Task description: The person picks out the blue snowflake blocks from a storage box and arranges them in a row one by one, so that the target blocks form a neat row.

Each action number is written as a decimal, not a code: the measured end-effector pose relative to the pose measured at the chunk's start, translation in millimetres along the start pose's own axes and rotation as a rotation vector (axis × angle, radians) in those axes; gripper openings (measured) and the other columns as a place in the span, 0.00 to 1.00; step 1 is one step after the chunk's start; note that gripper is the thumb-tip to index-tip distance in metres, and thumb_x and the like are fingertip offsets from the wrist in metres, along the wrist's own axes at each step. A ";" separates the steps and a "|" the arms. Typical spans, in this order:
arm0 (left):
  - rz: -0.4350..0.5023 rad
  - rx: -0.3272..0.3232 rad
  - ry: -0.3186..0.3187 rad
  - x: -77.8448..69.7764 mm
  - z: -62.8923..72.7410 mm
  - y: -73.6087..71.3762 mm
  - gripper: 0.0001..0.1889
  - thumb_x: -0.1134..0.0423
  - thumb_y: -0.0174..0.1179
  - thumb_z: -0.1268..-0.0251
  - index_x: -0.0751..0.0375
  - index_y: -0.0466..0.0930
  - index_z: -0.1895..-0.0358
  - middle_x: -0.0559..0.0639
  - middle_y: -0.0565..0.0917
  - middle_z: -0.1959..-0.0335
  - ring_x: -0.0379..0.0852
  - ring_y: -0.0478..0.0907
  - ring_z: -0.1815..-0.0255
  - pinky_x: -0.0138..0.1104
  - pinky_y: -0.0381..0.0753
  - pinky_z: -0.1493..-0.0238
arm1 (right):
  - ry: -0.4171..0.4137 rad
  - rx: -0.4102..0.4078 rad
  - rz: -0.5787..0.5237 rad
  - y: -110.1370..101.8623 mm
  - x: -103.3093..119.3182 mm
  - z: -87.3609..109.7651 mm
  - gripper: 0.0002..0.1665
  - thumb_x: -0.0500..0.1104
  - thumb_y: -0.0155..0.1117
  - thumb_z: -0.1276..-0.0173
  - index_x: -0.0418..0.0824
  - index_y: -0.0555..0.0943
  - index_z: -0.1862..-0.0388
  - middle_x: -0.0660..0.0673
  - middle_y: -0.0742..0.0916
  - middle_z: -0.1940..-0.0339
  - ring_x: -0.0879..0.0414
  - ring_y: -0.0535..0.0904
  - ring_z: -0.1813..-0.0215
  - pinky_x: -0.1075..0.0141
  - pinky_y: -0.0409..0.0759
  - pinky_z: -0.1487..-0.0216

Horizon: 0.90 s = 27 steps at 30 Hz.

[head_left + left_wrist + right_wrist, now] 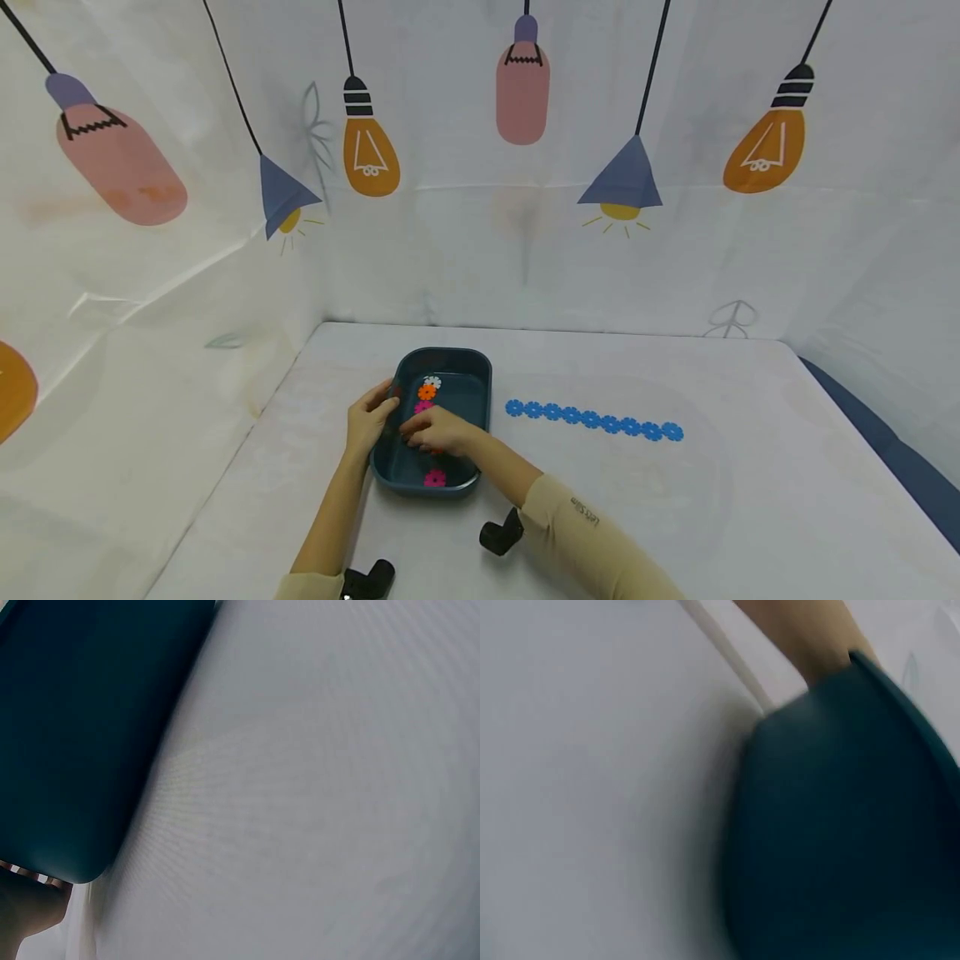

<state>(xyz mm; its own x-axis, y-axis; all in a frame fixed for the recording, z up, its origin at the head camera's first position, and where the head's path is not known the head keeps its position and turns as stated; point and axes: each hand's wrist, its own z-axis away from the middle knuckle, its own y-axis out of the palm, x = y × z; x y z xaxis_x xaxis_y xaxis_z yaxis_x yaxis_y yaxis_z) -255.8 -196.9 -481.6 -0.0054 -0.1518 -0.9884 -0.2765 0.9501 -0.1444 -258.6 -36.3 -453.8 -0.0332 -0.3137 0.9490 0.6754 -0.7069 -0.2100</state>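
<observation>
A dark teal rectangular tray (467, 392) stands on the white table, with small flower-shaped pieces inside. Towards its far end lie a white flower piece (432, 382), an orange one (427, 392) and a pink one (423, 407). Another pink flower piece (435, 477) lies close to the near end. My left hand (367, 421) holds the tray by its left side, thumb at the rim. Over the tray's middle, my right hand (438, 432) reaches in with fingers bent downwards; I cannot tell whether they pinch a piece. The hand partly covers an orange piece beneath it.
Right of the tray, several blue flower pieces (592, 419) form a nearly straight row on the table (720, 500). Black wrist devices (501, 533) sit at both forearms. A white cloth backdrop (465, 242) with printed lamps rises behind and to the left.
</observation>
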 end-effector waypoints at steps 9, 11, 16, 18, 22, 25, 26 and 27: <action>0.023 0.008 0.027 -1.9 2.2 -0.3 0.21 0.70 0.58 0.39 0.70 0.74 0.41 0.68 0.76 0.44 0.31 0.75 0.58 0.19 0.72 0.58 | -0.061 -0.173 0.069 -25.6 -2.3 -9.6 0.22 0.27 0.49 0.35 0.30 0.77 0.43 0.36 0.79 0.42 0.50 0.74 0.45 0.57 0.73 0.42; 0.030 0.007 0.032 -1.9 1.9 -0.3 0.21 0.71 0.58 0.39 0.70 0.74 0.41 0.69 0.76 0.44 0.28 0.75 0.60 0.19 0.72 0.59 | -0.080 -0.204 0.036 -27.7 -1.6 -9.8 0.22 0.28 0.49 0.35 0.30 0.76 0.43 0.36 0.79 0.42 0.52 0.74 0.50 0.60 0.74 0.47; 0.030 0.000 0.036 -1.7 0.3 0.8 0.21 0.72 0.58 0.40 0.71 0.74 0.42 0.70 0.76 0.45 0.24 0.74 0.63 0.19 0.71 0.59 | -0.144 -0.272 -0.178 -36.6 -0.6 -6.9 0.21 0.28 0.44 0.31 0.25 0.73 0.41 0.32 0.77 0.40 0.48 0.75 0.49 0.57 0.75 0.46; 0.027 -0.003 0.037 -1.7 -0.2 1.1 0.21 0.72 0.58 0.40 0.71 0.74 0.42 0.70 0.77 0.45 0.24 0.74 0.64 0.19 0.71 0.60 | -0.171 -0.300 -0.253 -42.3 0.1 -5.3 0.21 0.28 0.42 0.30 0.24 0.72 0.41 0.31 0.75 0.39 0.43 0.74 0.42 0.52 0.73 0.42; 0.023 -0.012 0.039 -0.6 -1.3 1.3 0.21 0.73 0.59 0.41 0.71 0.75 0.42 0.69 0.77 0.45 0.25 0.74 0.63 0.19 0.72 0.60 | -0.211 -0.348 -0.259 -53.6 7.6 2.4 0.21 0.28 0.40 0.29 0.23 0.70 0.40 0.28 0.74 0.39 0.35 0.70 0.38 0.48 0.74 0.45; 0.021 -0.014 0.041 0.6 -2.0 1.1 0.21 0.72 0.59 0.41 0.71 0.75 0.42 0.69 0.77 0.45 0.27 0.75 0.62 0.19 0.72 0.60 | -0.227 -0.366 -0.209 -59.5 13.2 8.3 0.21 0.28 0.41 0.29 0.23 0.70 0.40 0.27 0.75 0.40 0.34 0.71 0.39 0.49 0.77 0.50; 0.019 -0.013 0.043 0.7 -2.1 1.0 0.21 0.72 0.59 0.40 0.71 0.75 0.42 0.69 0.77 0.45 0.28 0.75 0.61 0.19 0.72 0.60 | -0.228 -0.372 -0.198 -60.7 14.2 9.5 0.20 0.28 0.41 0.29 0.23 0.70 0.41 0.27 0.75 0.40 0.34 0.71 0.40 0.50 0.78 0.51; 0.018 -0.012 0.046 0.9 -2.3 0.9 0.21 0.72 0.59 0.40 0.71 0.75 0.42 0.69 0.77 0.45 0.30 0.76 0.60 0.19 0.72 0.60 | -0.227 -0.382 -0.189 -61.9 14.1 9.6 0.20 0.28 0.42 0.29 0.23 0.71 0.41 0.28 0.76 0.41 0.35 0.72 0.41 0.51 0.79 0.52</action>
<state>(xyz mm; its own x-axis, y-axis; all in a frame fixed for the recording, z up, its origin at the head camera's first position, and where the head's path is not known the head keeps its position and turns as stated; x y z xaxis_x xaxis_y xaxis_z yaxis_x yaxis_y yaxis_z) -258.3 -196.8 -482.5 -0.0548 -0.1471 -0.9876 -0.2871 0.9496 -0.1255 -293.8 9.1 -425.1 0.0608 -0.0411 0.9973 0.3524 -0.9339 -0.0600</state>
